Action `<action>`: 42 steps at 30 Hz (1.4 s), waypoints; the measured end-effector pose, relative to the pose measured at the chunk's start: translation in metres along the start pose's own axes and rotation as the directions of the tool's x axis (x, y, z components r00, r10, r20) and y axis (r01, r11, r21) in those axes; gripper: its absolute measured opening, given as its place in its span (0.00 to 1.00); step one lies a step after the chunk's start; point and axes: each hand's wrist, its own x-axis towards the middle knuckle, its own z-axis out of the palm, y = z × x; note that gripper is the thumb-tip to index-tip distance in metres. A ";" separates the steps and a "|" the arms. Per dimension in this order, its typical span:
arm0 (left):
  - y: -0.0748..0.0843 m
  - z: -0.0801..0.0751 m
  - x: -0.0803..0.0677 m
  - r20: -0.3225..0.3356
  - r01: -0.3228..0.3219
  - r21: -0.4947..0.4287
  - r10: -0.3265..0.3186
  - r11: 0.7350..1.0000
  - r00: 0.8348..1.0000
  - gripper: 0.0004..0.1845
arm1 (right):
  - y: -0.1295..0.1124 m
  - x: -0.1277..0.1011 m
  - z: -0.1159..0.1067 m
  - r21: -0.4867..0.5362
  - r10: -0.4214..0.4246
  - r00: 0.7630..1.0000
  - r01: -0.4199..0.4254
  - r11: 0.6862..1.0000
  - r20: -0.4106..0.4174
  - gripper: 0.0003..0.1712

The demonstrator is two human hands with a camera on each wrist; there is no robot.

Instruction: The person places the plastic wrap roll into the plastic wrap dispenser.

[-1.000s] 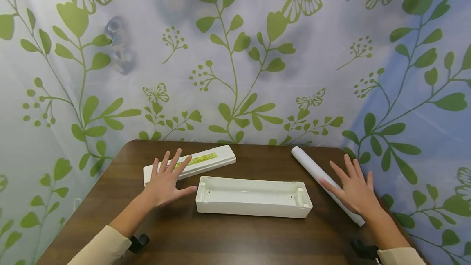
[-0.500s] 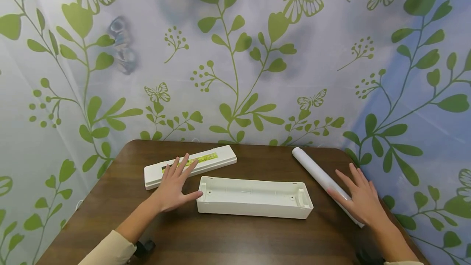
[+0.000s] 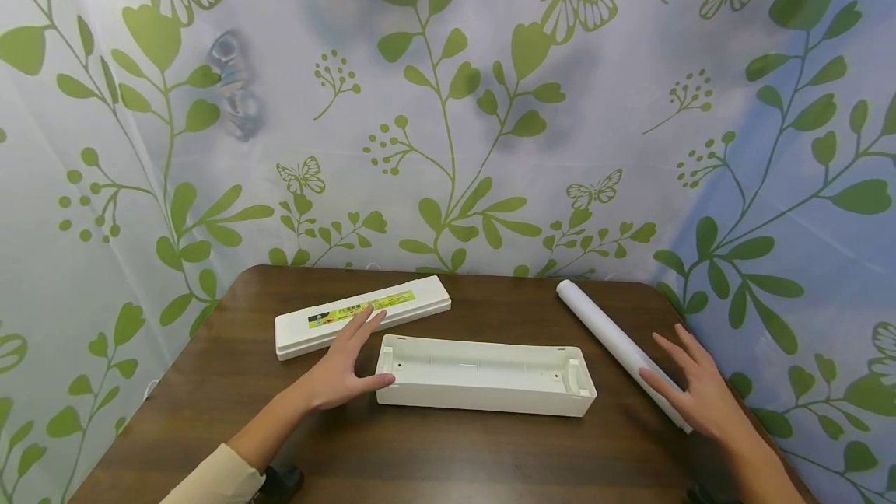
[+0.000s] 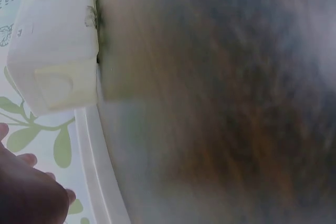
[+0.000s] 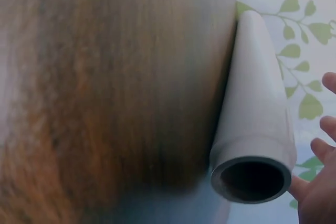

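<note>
My left hand (image 3: 343, 368), fingers spread, is over the left end of an open white plastic box (image 3: 483, 399). Its thumb overlaps the box's end in the head view; whether they touch I cannot tell. Behind that hand a long white lid (image 3: 420, 300) with a yellow label lies slanted on the table. To the right lies a white roll (image 3: 605, 329) that looks like cling film; its hollow core end shows in the right wrist view. My right hand (image 3: 703, 391) is just right of the roll's near end, fingers apart, thumb close to it. Neither hand holds anything.
The brown wooden table (image 3: 448, 457) has rounded far corners. Behind it and on both sides hangs a pale curtain (image 3: 490, 138) printed with green leaves and butterflies. Bare table separates the box from the roll.
My left hand has moved right and slightly down, from over the lid to the box's left end. The right hand has moved slightly right and down. Box, lid and roll stay in place.
</note>
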 end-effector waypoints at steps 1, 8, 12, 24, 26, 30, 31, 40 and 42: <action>0.001 0.000 0.000 0.007 0.005 -0.018 -0.005 1.000 1.000 0.55 | 0.001 -0.001 -0.001 0.007 0.007 1.000 -0.007 1.000 0.005 0.43; 0.003 0.002 -0.001 0.032 -0.004 -0.133 0.009 0.991 0.999 0.57 | 0.007 -0.005 -0.003 0.027 0.064 0.997 -0.066 0.997 0.051 0.44; 0.002 0.004 -0.001 0.035 -0.008 -0.193 0.016 0.981 0.999 0.57 | 0.009 -0.006 -0.004 0.023 0.084 0.994 -0.085 0.996 0.072 0.43; -0.001 0.009 0.000 0.121 0.028 -0.409 0.024 0.912 0.992 0.55 | 0.020 -0.005 -0.004 0.046 0.159 0.973 -0.169 0.985 0.169 0.43; -0.002 0.009 0.001 0.137 0.037 -0.448 0.028 0.893 0.990 0.54 | 0.022 -0.005 -0.004 0.050 0.170 0.967 -0.183 0.982 0.188 0.43; -0.004 0.008 0.002 0.178 0.073 -0.501 0.019 0.862 0.984 0.55 | 0.024 -0.006 -0.003 0.048 0.197 0.956 -0.212 0.976 0.216 0.43; -0.005 0.008 0.003 0.187 0.082 -0.510 0.018 0.856 0.982 0.56 | 0.024 -0.006 -0.003 0.050 0.197 0.955 -0.213 0.976 0.222 0.43; -0.011 0.008 0.008 0.260 0.152 -0.598 0.012 0.787 0.966 0.59 | 0.028 -0.004 0.000 0.112 0.175 0.962 -0.201 0.973 0.208 0.43; -0.012 0.007 0.009 0.278 0.172 -0.617 0.008 0.768 0.961 0.59 | 0.029 -0.003 0.002 0.123 0.163 0.966 -0.190 0.974 0.201 0.42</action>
